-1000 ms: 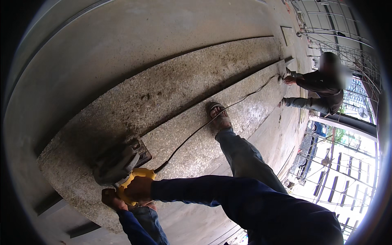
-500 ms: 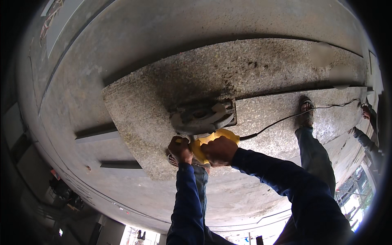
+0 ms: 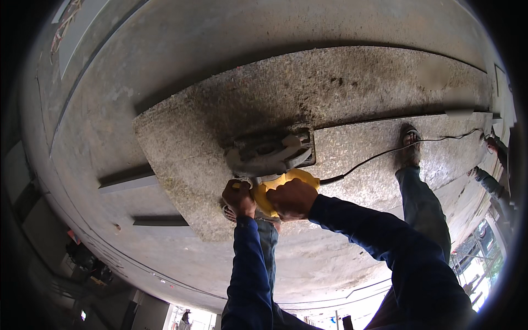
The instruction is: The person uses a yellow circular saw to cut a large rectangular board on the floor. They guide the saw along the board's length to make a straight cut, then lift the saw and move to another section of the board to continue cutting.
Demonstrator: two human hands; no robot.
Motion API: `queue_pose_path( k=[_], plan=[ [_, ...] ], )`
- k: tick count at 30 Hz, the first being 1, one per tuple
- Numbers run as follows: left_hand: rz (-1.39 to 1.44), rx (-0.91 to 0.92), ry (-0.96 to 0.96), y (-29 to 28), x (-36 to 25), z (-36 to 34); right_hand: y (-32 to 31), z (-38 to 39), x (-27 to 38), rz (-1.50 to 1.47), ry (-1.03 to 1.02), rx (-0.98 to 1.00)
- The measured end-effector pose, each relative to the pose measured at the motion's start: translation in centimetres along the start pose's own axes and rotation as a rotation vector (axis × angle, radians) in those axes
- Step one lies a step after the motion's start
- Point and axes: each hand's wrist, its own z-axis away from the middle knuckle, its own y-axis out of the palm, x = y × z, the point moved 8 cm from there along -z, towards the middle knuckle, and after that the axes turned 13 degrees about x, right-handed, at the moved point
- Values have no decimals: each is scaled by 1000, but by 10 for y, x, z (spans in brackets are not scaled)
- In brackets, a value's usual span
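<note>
A circular saw with a yellow body and a dark, dusty guard and base plate rests on a large speckled board. My right hand is wrapped around the saw's yellow rear handle. Just left of it, my left hand is closed on the saw's front grip. A cut line runs along the board from the saw's base toward the right. Guard and base hide the blade. From the yellow handle a black power cord trails right across the board.
Grey support strips stick out under the board's left edge. My sandalled foot stands on the board near the cord; my other foot is partly hidden behind my hands. A co-worker's hand is at the board's far right end. Concrete floor surrounds the board.
The whole view has shifted slightly up and left. Both hands keep their grip, and the saw shows no clear movement against the board. A distant person near the bottom edge has changed posture.
</note>
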Motion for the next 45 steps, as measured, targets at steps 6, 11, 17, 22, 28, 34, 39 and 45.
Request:
queue_pose_path(
  k=[6,11,17,22,28,34,39,45],
  plan=[
    [20,-58,34,13,5,-1,-4,9,-7,-31,17,53],
    [445,104,-91,37,34,-14,-18,14,-18,-228,134,60],
    [-13,-2,36,-15,11,-16,-5,-11,0,-250,59,-11],
    [-55,-1,135,-12,6,-16,-5,-6,-6,-288,5,-85],
    [-82,22,153,-9,6,-20,-28,0,1,-307,-11,-96],
    [-3,65,96,3,10,-26,-29,-3,-12,-288,47,-129],
    [16,-3,83,-10,-8,-14,-23,-5,5,-140,46,13],
    [54,15,4,-7,-11,-17,-22,-13,3,-58,115,94]
  ],
)
